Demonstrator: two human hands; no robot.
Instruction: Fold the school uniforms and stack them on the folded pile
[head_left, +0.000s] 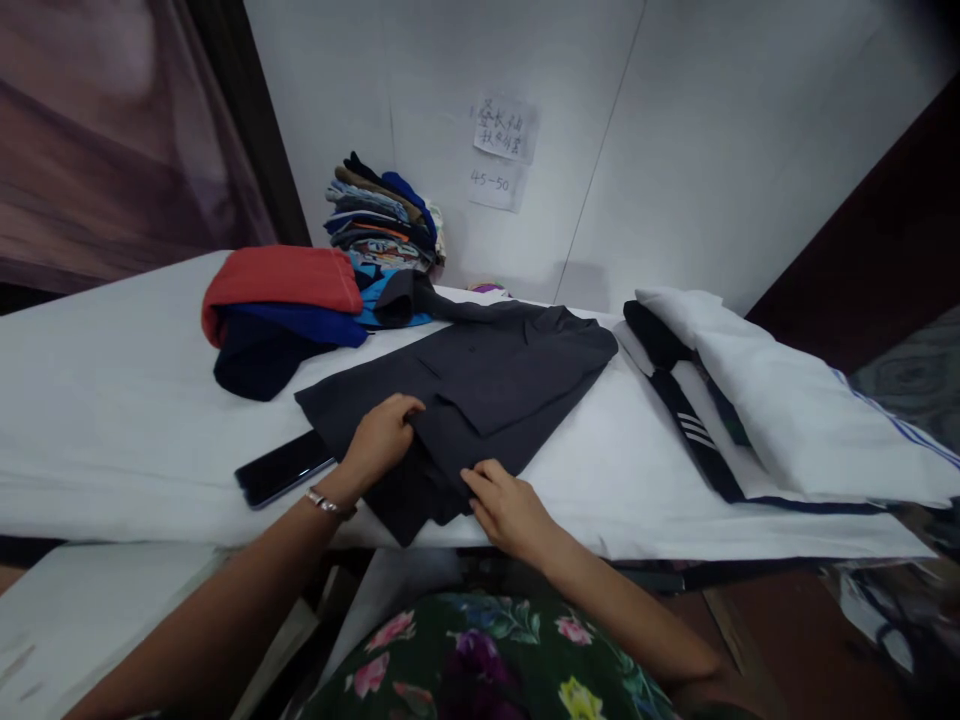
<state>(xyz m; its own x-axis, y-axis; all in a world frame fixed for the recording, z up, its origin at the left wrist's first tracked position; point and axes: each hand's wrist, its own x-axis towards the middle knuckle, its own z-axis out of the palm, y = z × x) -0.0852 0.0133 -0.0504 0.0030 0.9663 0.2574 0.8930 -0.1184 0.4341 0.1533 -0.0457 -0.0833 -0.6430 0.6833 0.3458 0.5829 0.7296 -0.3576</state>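
Observation:
A dark grey jacket (495,365) lies spread over the white-covered table (135,430), its collar end to the right and one sleeve reaching toward the back left. My left hand (384,432) pinches the cloth near the jacket's front-left part, and a bracelet circles that wrist. Farther right, my right hand (510,505) grips the near edge of the same jacket between thumb and fingers. Between the two hands the cloth is bunched and hangs toward the table's front edge. A black phone (283,468) lies beside my left wrist, partly next to the jacket.
Folded red (285,280) and navy clothes (262,350) lie at the back left. Behind them rises a stack of folded garments (382,215) against the wall. White and dark clothes (780,400) are piled on the right. Handwritten paper signs (504,130) hang on the wall.

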